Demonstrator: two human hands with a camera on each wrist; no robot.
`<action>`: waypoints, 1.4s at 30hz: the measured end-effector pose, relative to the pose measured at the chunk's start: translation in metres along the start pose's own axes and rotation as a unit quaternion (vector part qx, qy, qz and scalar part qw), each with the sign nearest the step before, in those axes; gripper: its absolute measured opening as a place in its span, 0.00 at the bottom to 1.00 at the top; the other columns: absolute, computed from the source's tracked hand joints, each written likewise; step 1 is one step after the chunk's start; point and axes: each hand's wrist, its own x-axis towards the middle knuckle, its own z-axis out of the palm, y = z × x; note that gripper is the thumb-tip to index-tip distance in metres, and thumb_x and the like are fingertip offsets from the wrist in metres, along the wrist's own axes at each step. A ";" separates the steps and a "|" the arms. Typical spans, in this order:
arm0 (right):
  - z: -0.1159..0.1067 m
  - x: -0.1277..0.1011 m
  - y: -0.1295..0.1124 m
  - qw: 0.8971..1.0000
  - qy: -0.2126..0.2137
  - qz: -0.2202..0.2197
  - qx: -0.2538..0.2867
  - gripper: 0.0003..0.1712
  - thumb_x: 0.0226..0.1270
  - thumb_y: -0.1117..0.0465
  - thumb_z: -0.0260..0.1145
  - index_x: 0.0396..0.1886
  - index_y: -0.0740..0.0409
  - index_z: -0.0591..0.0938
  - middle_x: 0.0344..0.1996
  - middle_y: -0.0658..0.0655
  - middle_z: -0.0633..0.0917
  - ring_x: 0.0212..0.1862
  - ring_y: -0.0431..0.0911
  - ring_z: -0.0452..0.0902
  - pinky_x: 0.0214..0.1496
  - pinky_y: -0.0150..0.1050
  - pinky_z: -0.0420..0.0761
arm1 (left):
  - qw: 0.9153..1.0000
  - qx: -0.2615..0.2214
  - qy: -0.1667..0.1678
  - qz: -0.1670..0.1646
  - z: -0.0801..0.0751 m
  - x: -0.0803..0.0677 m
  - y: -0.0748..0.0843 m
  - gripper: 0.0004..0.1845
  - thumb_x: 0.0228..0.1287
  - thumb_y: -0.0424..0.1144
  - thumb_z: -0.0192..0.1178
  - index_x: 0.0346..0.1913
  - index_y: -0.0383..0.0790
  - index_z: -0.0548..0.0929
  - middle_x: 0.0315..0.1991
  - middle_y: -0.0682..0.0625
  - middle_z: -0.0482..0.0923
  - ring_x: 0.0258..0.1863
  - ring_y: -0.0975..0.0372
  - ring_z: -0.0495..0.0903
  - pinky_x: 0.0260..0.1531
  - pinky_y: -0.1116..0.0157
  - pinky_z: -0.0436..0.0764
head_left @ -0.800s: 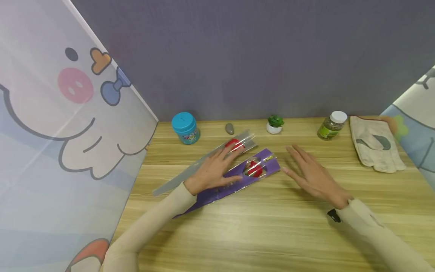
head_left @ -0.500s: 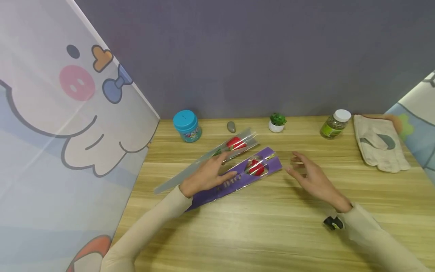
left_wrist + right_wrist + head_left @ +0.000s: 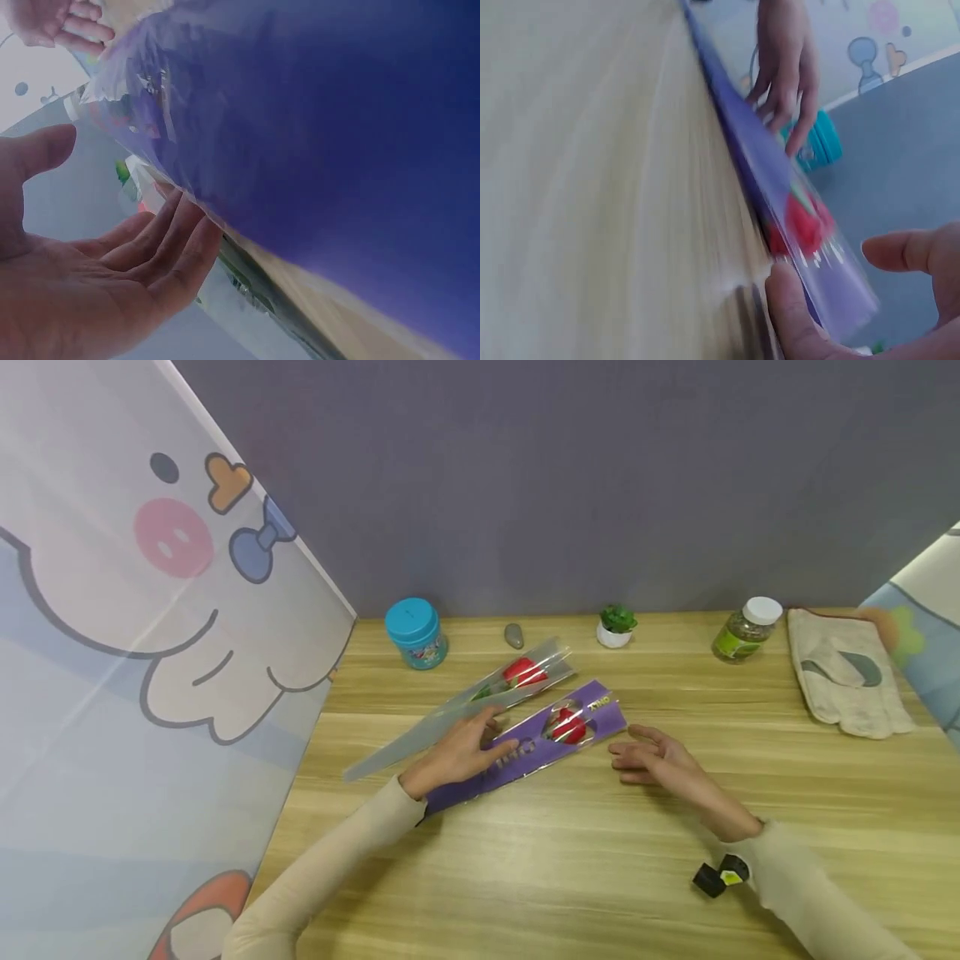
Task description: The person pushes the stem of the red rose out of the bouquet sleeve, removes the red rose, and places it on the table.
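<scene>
A red rose in a purple wrapper [image 3: 543, 758] lies slantwise on the table, its flower [image 3: 567, 727] showing through a clear window. My left hand [image 3: 456, 753] reaches over it; in the left wrist view the fingers [image 3: 169, 244] meet the wrapper's far edge while the thumb stands apart. At the wide end is my right hand [image 3: 667, 768]. The right wrist view has its thumb and fingers parted around the corner of the wrapper [image 3: 840, 300], not closed on it. Just behind lies a second red rose [image 3: 525, 672] in a clear, greyish sleeve [image 3: 420, 740].
Along the back stand a blue lidded jar [image 3: 417, 633], a grey stone [image 3: 513, 636], a small potted plant [image 3: 617, 627] and a white-lidded jar [image 3: 747, 631]. Pale work gloves [image 3: 849, 675] lie at the right. A black device [image 3: 722, 875] hangs by my right wrist.
My left hand has drawn back from over the flowers toward the wrapper's middle. The right hand has come down to the wrapper's wide end, its fingers now bent more.
</scene>
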 end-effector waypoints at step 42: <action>0.069 0.019 0.005 0.981 0.058 -0.024 0.186 0.21 0.76 0.67 0.64 0.64 0.62 0.71 0.41 0.42 0.90 0.43 0.37 0.88 0.49 0.34 0.89 | 0.965 -0.260 -0.012 0.025 0.017 0.023 0.028 0.30 0.64 0.23 0.61 0.70 0.39 0.77 0.49 0.36 0.84 0.43 0.61 0.82 0.45 0.70 0.81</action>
